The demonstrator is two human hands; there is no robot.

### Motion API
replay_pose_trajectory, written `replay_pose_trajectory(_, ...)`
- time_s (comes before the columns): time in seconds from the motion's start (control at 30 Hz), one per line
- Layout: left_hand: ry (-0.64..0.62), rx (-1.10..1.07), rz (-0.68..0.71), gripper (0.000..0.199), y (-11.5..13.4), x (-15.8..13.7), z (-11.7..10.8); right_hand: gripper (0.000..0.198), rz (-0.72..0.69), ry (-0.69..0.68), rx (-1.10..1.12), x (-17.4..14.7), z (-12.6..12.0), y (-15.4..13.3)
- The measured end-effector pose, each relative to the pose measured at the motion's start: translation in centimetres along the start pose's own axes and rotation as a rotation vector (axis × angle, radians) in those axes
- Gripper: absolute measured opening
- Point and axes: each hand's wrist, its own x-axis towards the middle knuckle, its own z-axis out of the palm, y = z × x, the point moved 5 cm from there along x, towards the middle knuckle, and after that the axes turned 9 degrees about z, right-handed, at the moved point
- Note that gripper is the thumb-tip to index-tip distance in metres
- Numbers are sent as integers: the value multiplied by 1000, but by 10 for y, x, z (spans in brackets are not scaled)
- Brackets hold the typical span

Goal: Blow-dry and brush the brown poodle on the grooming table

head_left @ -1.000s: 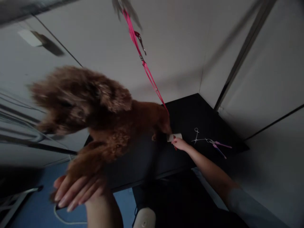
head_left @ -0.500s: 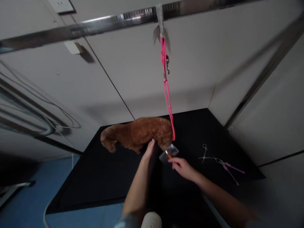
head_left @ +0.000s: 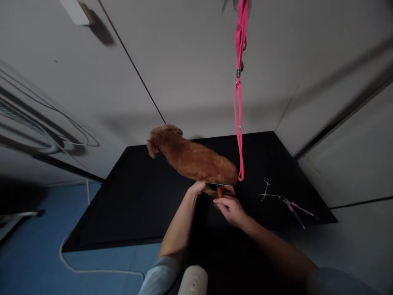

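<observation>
A brown curly-coated dog stands on a black table, its head turned to the far left and its rump to the right. My left hand grips the dog low on its near flank, by the hind leg, the fingers mostly hidden beneath the body. In my right hand is the orange handle of a slicker brush, fingers closed round it. The brush's flat rectangular head lies against the fur of the hindquarters. A pink grooming loop hangs down beside the rump.
Scissors and pliers-like clippers with pink and blue handles lie on the table's right side. A pale wall stands behind. Hoses and cables run at the left, and a white cable crosses the blue floor.
The dog's head and front have swung toward the wall, so its body slants. The brush has moved up from below the hind leg onto the hindquarters. My view has tilted down.
</observation>
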Motion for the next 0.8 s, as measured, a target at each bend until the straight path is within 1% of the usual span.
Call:
replay_pose_trajectory(0.07,-42,-43,-20,19,4,-4,13,30,146,13,-3,-10,9,19)
replay_pose_trajectory(0.13,-75,-115,-6,23,11,-10,26,32,316,-47,2,-28,22,40)
replay_pose_trajectory(0.17,-86,-152,0,24,14,-13,32,32,366,-83,8,-37,27,47)
replay_pose_trajectory(0.2,-96,-186,-5,25,17,-16,38,32,376,-108,19,-43,30,48)
replay_pose_trajectory(0.23,-106,-213,-19,27,18,-19,43,32,342,-119,33,-46,29,45)
replay_pose_trajectory(0.27,-115,-232,-40,31,19,-22,47,32,279,-105,42,-46,24,39)
replay_pose_trajectory(0.33,-132,-262,-74,37,19,-24,55,31,150,-33,17,-41,11,28)
replay_pose_trajectory(0.37,-136,-275,-82,40,19,-25,58,30,139,1,-17,-40,6,27)
replay_pose_trajectory(0.43,-113,-290,-69,42,18,-25,61,32,219,10,-66,-44,4,36)
replay_pose_trajectory(0.5,-54,-295,-26,40,17,-25,58,33,329,-40,-76,-56,11,50)
replay_pose_trajectory(0.53,-22,-303,0,40,17,-25,56,33,352,-65,-59,-62,15,55)
replay_pose_trajectory(0.6,15,-331,31,44,15,-26,52,33,308,-65,0,-67,19,56)
replay_pose_trajectory(0.7,-26,-410,-7,60,8,-31,50,33,197,11,99,-60,15,47)
replay_pose_trajectory(0.73,-46,-445,-19,64,6,-34,51,32,200,16,118,-57,14,46)
replay_pose_trajectory(0.77,-65,-488,-18,67,4,-37,52,32,235,-2,142,-56,14,46)
replay_pose_trajectory(0.8,-77,-535,-7,67,2,-40,53,31,293,-51,181,-56,16,48)
